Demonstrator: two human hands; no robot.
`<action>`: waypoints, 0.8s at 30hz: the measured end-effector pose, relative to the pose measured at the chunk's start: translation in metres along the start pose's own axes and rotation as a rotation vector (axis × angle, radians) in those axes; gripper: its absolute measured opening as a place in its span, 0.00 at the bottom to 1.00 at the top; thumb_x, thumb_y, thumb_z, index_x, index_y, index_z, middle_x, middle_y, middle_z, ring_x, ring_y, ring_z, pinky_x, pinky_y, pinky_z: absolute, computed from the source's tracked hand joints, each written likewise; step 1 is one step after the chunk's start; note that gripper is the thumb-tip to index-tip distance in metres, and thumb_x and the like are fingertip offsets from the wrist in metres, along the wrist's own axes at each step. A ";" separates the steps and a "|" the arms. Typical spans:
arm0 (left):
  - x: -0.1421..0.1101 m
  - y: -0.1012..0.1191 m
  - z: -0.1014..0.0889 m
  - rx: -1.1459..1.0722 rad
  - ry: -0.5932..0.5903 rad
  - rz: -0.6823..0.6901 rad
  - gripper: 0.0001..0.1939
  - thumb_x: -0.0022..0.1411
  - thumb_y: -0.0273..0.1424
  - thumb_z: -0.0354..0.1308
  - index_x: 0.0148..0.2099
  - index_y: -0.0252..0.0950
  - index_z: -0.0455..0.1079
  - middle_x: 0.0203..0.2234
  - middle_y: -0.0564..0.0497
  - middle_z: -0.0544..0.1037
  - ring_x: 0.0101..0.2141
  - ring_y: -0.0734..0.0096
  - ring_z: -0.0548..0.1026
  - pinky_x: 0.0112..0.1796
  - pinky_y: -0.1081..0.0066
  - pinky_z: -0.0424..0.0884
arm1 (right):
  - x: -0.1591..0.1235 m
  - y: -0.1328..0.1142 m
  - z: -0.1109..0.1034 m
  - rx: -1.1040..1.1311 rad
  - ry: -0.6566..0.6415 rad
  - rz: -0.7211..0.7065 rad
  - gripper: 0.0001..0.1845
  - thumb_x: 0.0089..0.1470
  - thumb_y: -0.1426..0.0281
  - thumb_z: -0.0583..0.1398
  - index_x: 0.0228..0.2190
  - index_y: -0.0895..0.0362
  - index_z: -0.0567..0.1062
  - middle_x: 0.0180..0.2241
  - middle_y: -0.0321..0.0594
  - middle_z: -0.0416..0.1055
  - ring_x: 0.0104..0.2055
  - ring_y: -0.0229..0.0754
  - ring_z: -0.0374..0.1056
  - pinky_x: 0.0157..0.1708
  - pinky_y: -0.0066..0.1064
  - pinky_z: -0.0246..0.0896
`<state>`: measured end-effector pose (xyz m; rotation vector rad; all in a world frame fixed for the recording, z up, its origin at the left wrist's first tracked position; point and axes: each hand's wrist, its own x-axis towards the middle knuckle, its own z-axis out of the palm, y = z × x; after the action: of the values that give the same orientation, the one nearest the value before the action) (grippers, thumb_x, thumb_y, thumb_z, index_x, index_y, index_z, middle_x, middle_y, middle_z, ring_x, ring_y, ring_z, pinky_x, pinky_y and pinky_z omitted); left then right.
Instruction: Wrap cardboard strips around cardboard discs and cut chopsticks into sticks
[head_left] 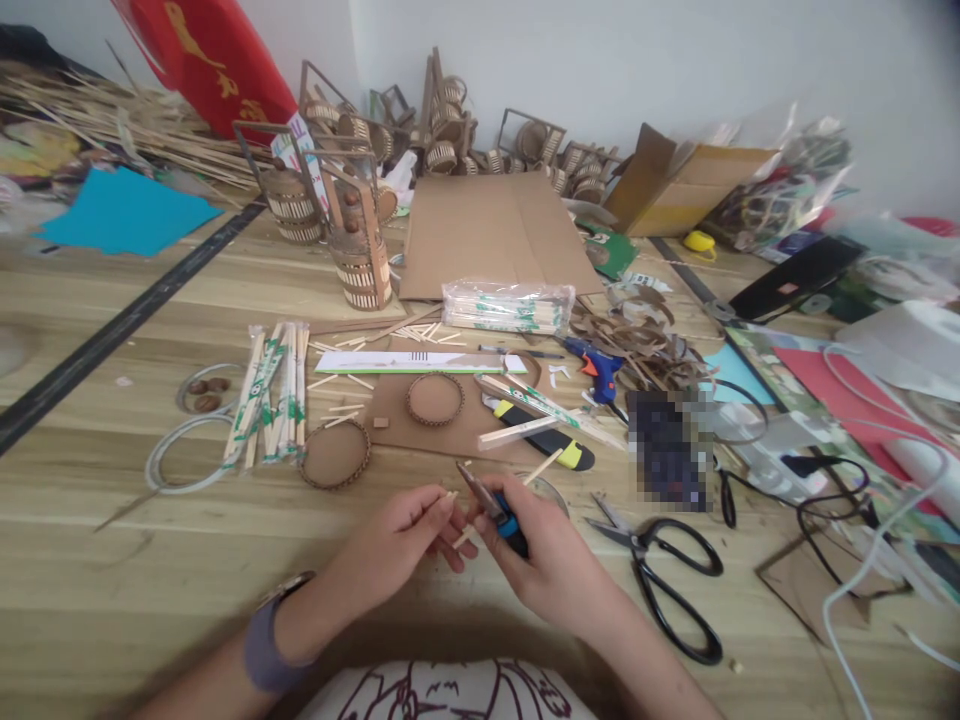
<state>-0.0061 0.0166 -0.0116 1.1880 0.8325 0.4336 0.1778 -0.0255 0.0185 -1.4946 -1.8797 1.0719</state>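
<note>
Low over the front of the table, my two hands meet. My right hand is wrapped round pliers with blue-and-black handles, their dark jaws pointing up and left. A pale wooden stick pokes out past that hand. My left hand pinches a short pale piece of stick close beside the jaws; its fingers hide most of it. Beyond the hands lie two braided brown rings and a yellow-black utility knife. Black-handled scissors lie spread to the right.
Wrapped chopsticks and a roll of white tape lie left. A blue glue gun, brown strips and cables sit right. Small wooden buckets stand behind, near a cardboard sheet and an open box.
</note>
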 end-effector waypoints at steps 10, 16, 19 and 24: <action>-0.002 -0.003 0.002 0.034 -0.070 0.001 0.25 0.64 0.54 0.49 0.36 0.36 0.70 0.28 0.47 0.80 0.32 0.61 0.78 0.37 0.66 0.72 | 0.004 0.001 0.004 0.030 -0.050 -0.001 0.36 0.53 0.77 0.54 0.63 0.58 0.53 0.47 0.45 0.77 0.45 0.46 0.74 0.45 0.35 0.67; -0.004 -0.005 0.005 0.040 -0.093 -0.016 0.25 0.63 0.55 0.51 0.32 0.38 0.67 0.23 0.49 0.79 0.28 0.62 0.77 0.34 0.66 0.71 | 0.004 0.002 0.010 0.038 -0.111 -0.005 0.39 0.54 0.78 0.54 0.66 0.56 0.51 0.51 0.46 0.75 0.50 0.48 0.73 0.47 0.38 0.68; -0.005 -0.006 0.004 0.013 -0.140 -0.030 0.25 0.62 0.56 0.51 0.32 0.38 0.66 0.21 0.50 0.79 0.26 0.64 0.76 0.33 0.68 0.69 | 0.004 0.005 0.011 0.048 -0.118 -0.030 0.39 0.54 0.79 0.54 0.66 0.55 0.53 0.52 0.46 0.74 0.53 0.48 0.71 0.50 0.39 0.67; -0.002 -0.004 0.004 -0.072 -0.131 -0.032 0.27 0.59 0.58 0.53 0.31 0.37 0.66 0.21 0.50 0.78 0.24 0.66 0.74 0.31 0.69 0.66 | 0.007 0.009 0.012 -0.026 0.039 -0.154 0.35 0.54 0.79 0.55 0.62 0.52 0.59 0.59 0.48 0.65 0.62 0.47 0.62 0.59 0.42 0.60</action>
<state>-0.0049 0.0112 -0.0143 1.1227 0.7168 0.3530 0.1716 -0.0218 0.0041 -1.3504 -1.9528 0.9442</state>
